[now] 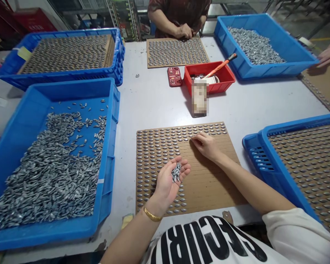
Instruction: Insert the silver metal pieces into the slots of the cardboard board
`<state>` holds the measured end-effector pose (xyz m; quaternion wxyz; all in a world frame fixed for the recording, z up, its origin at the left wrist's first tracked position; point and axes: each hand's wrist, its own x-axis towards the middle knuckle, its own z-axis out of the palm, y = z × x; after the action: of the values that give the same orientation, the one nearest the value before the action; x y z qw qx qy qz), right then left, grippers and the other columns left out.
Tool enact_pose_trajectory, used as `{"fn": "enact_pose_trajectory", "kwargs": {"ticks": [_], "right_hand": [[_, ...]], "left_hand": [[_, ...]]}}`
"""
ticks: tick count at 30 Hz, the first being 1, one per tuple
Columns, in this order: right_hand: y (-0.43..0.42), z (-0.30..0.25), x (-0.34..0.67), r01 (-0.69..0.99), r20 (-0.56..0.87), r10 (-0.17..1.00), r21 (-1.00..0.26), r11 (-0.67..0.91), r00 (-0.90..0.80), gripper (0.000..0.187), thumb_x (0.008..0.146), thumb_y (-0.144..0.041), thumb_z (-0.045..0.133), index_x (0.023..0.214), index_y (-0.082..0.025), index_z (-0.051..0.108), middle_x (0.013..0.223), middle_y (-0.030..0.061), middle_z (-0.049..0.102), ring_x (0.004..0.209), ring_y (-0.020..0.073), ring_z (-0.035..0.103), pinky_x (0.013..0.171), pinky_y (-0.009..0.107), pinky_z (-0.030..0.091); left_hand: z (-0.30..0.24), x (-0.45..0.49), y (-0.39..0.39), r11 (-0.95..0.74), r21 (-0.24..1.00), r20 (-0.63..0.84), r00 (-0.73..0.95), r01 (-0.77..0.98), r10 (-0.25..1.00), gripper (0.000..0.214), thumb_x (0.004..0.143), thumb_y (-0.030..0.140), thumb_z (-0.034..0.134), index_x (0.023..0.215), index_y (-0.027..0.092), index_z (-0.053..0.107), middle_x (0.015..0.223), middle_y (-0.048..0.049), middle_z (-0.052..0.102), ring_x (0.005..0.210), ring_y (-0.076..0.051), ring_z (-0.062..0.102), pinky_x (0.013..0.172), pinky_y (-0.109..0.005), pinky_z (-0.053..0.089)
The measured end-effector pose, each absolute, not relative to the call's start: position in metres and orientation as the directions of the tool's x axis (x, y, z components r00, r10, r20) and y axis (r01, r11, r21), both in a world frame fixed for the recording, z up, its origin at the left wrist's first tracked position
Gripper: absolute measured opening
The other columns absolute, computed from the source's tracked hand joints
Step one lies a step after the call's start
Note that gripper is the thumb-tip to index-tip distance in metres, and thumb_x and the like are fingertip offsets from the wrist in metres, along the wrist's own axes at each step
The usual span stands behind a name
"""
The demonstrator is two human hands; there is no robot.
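Note:
My left hand (167, 180) is turned palm up with its fingers curled, cupping a small heap of silver leaf-shaped metal pieces (176, 173). It hovers over a brown corrugated cardboard sheet (209, 187). Similar pieces sit in neat rows along the sheet's far edge and across its left part; bare cardboard shows on the right. My right hand (205, 145) touches the sheet near the end of a row, thumb and fingertips pinched together. Whatever is between those fingertips is hidden.
A blue bin (106, 176) of loose pieces stands left. Blue crates (260, 154) with filled sheets are right and far left. Ahead are a phone-like block (200, 99), a red tray (222, 87), a red plate (175, 77) and another blue bin (266, 71). Co-workers' hands show ahead and right.

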<state>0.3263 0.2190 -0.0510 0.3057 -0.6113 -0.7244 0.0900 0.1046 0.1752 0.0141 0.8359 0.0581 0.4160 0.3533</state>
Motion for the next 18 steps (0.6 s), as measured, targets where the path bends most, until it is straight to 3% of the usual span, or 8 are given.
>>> {"fn": "enact_pose_trajectory", "kwargs": {"ticks": [8, 11, 15, 18], "right_hand": [[0.222, -0.045, 0.321, 0.944, 0.255, 0.963, -0.29, 0.159, -0.084, 0.017, 0.087, -0.017, 0.05, 0.084, -0.02, 0.067, 0.09, 0.0052, 0.063, 0.073, 0.0154, 0.057, 0.061, 0.025, 0.039], [0.224, -0.043, 0.322, 0.95, 0.228, 0.969, -0.271, 0.154, -0.092, 0.017, 0.087, -0.017, 0.05, 0.083, -0.02, 0.066, 0.09, 0.0054, 0.063, 0.072, 0.0156, 0.057, 0.06, 0.025, 0.038], [0.221, -0.037, 0.322, 0.922, 0.234, 0.969, -0.35, 0.166, -0.085, 0.017, 0.088, -0.018, 0.049, 0.089, -0.02, 0.067, 0.09, 0.0062, 0.063, 0.076, 0.0167, 0.058, 0.062, 0.026, 0.041], [0.207, -0.02, 0.316, 0.808, 0.244, 0.966, -0.552, 0.207, -0.08, 0.016, 0.09, -0.023, 0.052, 0.097, -0.02, 0.065, 0.091, 0.006, 0.063, 0.072, 0.0148, 0.058, 0.062, 0.026, 0.044]], "left_hand": [[0.012, 0.107, 0.17, 0.76, 0.419, -0.63, 0.444, -0.497, 0.637, 0.018, 0.083, 0.021, 0.063, 0.097, 0.014, 0.055, 0.106, -0.0153, 0.068, 0.09, -0.021, 0.069, 0.083, -0.031, 0.054], [0.012, 0.106, 0.171, 0.749, 0.454, -0.61, 0.445, -0.482, 0.656, 0.018, 0.081, 0.023, 0.067, 0.095, 0.013, 0.06, 0.098, -0.0115, 0.069, 0.083, -0.016, 0.068, 0.079, -0.028, 0.054], [0.011, 0.104, 0.172, 0.737, 0.474, -0.615, 0.417, -0.482, 0.669, 0.026, 0.076, 0.025, 0.072, 0.097, 0.012, 0.067, 0.077, -0.0028, 0.065, 0.065, -0.008, 0.06, 0.063, -0.019, 0.05], [0.009, 0.105, 0.173, 0.724, 0.484, -0.618, 0.393, -0.491, 0.68, 0.028, 0.075, 0.027, 0.073, 0.098, 0.011, 0.07, 0.068, 0.0007, 0.058, 0.058, -0.005, 0.052, 0.051, -0.015, 0.042]]}}
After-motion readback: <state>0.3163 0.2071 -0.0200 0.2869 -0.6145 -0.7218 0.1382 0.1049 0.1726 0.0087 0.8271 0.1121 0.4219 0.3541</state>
